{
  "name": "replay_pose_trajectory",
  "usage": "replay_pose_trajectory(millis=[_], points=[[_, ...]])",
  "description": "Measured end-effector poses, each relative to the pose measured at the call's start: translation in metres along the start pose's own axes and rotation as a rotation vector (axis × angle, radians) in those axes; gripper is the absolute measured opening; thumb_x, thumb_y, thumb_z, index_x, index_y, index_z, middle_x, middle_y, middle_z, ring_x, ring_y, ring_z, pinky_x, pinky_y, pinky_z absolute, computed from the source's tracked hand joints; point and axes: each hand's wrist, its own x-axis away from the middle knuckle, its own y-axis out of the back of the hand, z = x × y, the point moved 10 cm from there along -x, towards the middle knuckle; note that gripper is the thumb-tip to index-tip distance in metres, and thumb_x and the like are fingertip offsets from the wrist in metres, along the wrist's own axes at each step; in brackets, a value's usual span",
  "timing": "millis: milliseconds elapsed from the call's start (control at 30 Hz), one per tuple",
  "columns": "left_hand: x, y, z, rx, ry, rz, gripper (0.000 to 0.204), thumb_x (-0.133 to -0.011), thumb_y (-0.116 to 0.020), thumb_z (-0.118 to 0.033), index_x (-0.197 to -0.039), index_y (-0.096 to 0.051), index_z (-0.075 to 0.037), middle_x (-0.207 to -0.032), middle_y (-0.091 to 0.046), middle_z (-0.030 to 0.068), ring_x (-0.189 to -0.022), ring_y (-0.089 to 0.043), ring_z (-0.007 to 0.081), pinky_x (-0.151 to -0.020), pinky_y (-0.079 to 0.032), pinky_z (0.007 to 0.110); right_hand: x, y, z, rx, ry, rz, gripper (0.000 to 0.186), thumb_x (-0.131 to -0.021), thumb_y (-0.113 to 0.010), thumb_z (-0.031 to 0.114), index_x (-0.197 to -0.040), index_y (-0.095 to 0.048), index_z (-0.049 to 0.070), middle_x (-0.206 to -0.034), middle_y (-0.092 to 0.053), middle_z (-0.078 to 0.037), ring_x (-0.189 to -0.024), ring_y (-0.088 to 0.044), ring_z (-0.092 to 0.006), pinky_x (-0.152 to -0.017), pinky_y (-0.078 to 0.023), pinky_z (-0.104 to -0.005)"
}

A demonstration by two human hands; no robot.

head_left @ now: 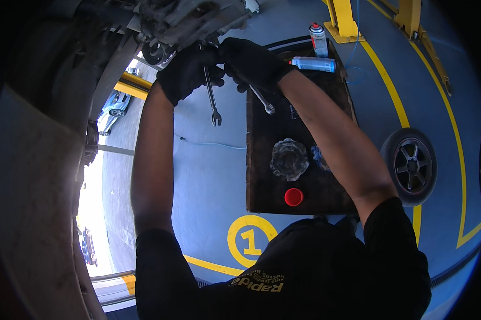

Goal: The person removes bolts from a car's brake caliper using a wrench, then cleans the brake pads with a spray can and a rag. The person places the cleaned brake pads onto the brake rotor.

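Note:
Both my hands wear black gloves and are raised close together against the dark underside of a vehicle (192, 24). My left hand (184, 74) is closed around a steel wrench (210, 90), its open-ended jaw hanging downward. Just to the right, my right hand (256, 63) is closed on a second wrench (262, 99), which slants down and to the right. The upper ends of both wrenches are hidden by the gloves and the dark parts above. What the wrenches meet up there I cannot make out.
Below my right arm stands a dark-topped table (272, 192) with a red cap (294, 197), a grey scalloped round object (289, 159), an upright spray can (318, 40) and a blue can lying down (313, 64). A wheel (411, 166) lies right; a yellow lift post (343, 18) stands beyond.

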Motion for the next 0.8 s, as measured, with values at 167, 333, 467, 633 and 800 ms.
replay_pose_trajectory(millis=[167, 333, 467, 633, 800], points=[[-0.001, -0.005, -0.006, -0.754, -0.591, -0.415, 0.025, -0.103, -0.059, -0.022, -0.108, -0.057, 0.002, -0.093, -0.066, 0.0174, -0.084, -0.068, 0.0365, -0.072, -0.054, 0.042, -0.001, 0.001, 0.005, 0.278, 0.086, -0.112, 0.020, -0.105, -0.054, 0.021, -0.108, -0.059, 0.002, -0.087, -0.060, -0.011, -0.070, -0.064, -0.0223, -0.066, -0.057, -0.0390], [-0.055, 0.027, 0.068, 0.335, -0.702, -0.475, 0.025, -0.107, -0.053, -0.025, -0.108, -0.061, -0.001, -0.086, -0.069, 0.0096, -0.079, -0.068, 0.0256, -0.070, -0.053, 0.037, 0.019, -0.008, 0.033, 0.653, 0.309, -0.463, 0.026, -0.106, -0.050, 0.022, -0.113, -0.061, -0.001, -0.105, -0.060, -0.023, -0.093, -0.068, -0.0366, -0.079, -0.057, -0.0443], [-0.089, 0.041, 0.090, -0.024, -0.625, -0.657, 0.024, -0.111, -0.049, -0.024, -0.111, -0.064, -0.005, -0.087, -0.068, 0.0019, -0.078, -0.066, 0.0155, -0.070, -0.053, 0.031, 0.023, -0.008, 0.020, 0.384, 0.204, -0.567, 0.028, -0.111, -0.044, 0.031, -0.114, -0.054, 0.005, -0.091, -0.062, -0.014, -0.081, -0.067, -0.0297, -0.074, -0.055, -0.0405], [-0.068, 0.034, 0.099, 0.432, -0.696, -0.486, 0.024, -0.109, -0.050, -0.020, -0.120, -0.063, -0.004, -0.085, -0.066, 0.0013, -0.075, -0.065, 0.0156, -0.069, -0.053, 0.030, 0.014, -0.005, 0.003, 0.137, 0.102, -0.481, 0.028, -0.109, -0.046, 0.030, -0.108, -0.057, 0.004, -0.082, -0.061, -0.011, -0.076, -0.066, -0.0273, -0.074, -0.055, -0.0390], [-0.005, 0.014, 0.070, -0.204, -0.327, -0.476, 0.030, -0.106, -0.053, -0.018, -0.131, -0.061, -0.003, -0.082, -0.063, 0.0014, -0.060, -0.055, 0.0084, -0.050, -0.042, 0.023, 0.012, -0.003, 0.010, 0.419, 0.209, -0.479, 0.025, -0.105, -0.051, 0.021, -0.110, -0.062, -0.001, -0.111, -0.066, -0.023, -0.100, -0.069, -0.0404, -0.086, -0.056, -0.0461]])
